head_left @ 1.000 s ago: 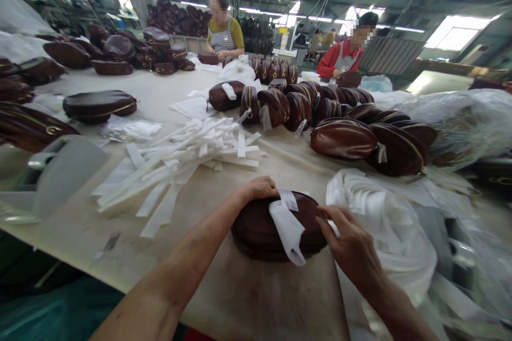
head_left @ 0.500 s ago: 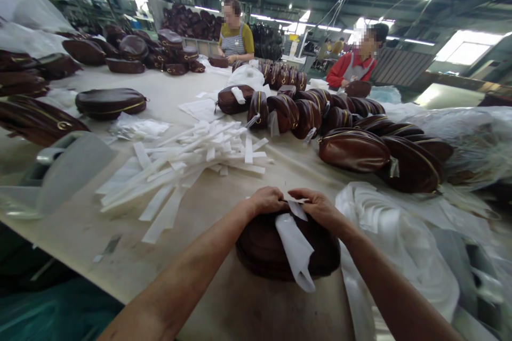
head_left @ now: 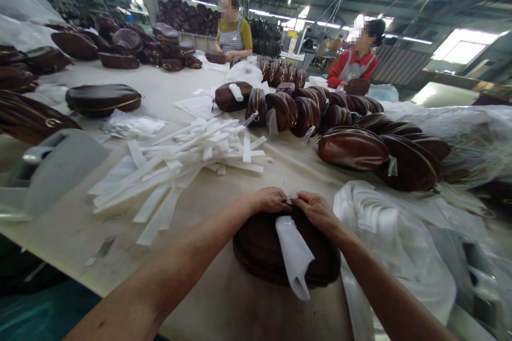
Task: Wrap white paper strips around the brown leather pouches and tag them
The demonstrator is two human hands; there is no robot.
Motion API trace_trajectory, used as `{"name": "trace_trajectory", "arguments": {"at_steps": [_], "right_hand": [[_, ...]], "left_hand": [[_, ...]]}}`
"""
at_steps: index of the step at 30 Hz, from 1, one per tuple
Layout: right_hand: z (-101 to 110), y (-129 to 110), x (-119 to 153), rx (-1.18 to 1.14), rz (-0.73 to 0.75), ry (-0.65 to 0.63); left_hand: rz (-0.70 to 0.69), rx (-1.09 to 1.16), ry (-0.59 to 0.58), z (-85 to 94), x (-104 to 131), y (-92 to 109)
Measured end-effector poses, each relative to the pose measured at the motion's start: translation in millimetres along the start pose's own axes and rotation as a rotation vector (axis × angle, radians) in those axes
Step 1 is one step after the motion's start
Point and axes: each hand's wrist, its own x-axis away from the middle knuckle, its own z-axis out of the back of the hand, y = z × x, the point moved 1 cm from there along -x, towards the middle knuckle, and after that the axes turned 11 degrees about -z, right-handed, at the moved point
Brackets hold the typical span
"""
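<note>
A dark brown leather bag (head_left: 256, 250) lies on the table in front of me. My left hand (head_left: 272, 200) is closed at the bag's far upper edge, its fingertips partly hidden. Close beside it, my right hand (head_left: 317, 211) pinches a small white wrapping strip (head_left: 293, 195) at that same edge; only a bit of this strip shows between the fingers. Another white strip (head_left: 294, 256), wider and folded, hangs over the bag's near side.
Loose white strips (head_left: 172, 165) are heaped ahead on the left, with a tape dispenser (head_left: 36, 160) beyond. Brown bags (head_left: 352, 148) stand in rows ahead right. White foam sheeting (head_left: 394, 240) lies to my right. Two co-workers (head_left: 234, 34) work across the table.
My right hand has drawn in toward the left, and the small white strip that spread over the bag's edge is now mostly hidden at my fingertips. The view has shifted slightly.
</note>
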Motion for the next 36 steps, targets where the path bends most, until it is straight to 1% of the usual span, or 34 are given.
{"name": "trace_trajectory", "arguments": {"at_steps": [4, 9, 12, 15, 21, 25, 28, 31, 36], "right_hand": [[-5, -1, -2, 0.031, -0.001, 0.045], [-7, -2, 4, 0.026, -0.011, 0.057], [-7, 1, 9, 0.006, -0.02, 0.061], [-7, 2, 9, -0.024, -0.022, 0.047], [-15, -7, -9, -0.155, -0.008, -0.029], [-22, -10, -13, -0.202, 0.008, -0.074], [-20, -8, -11, -0.204, 0.011, -0.085], [-14, -8, -7, -0.182, 0.019, -0.082], [-5, -10, 11, -0.13, 0.022, -0.017]], "left_hand": [[0.119, -0.06, 0.008, -2.1, 4, 10], [0.26, -0.114, 0.118, -14.7, 11, 21], [0.261, -0.107, 0.192, -22.3, 16, 21], [0.246, -0.084, 0.242, -25.7, 19, 20], [0.243, -0.034, 0.324, -29.5, 21, 17], [0.253, 0.018, 0.375, -33.2, 20, 14], [0.27, 0.064, 0.402, -33.0, 19, 11], [0.262, 0.117, 0.416, -31.5, 20, 11], [0.255, 0.199, 0.394, -32.1, 21, 11]]}}
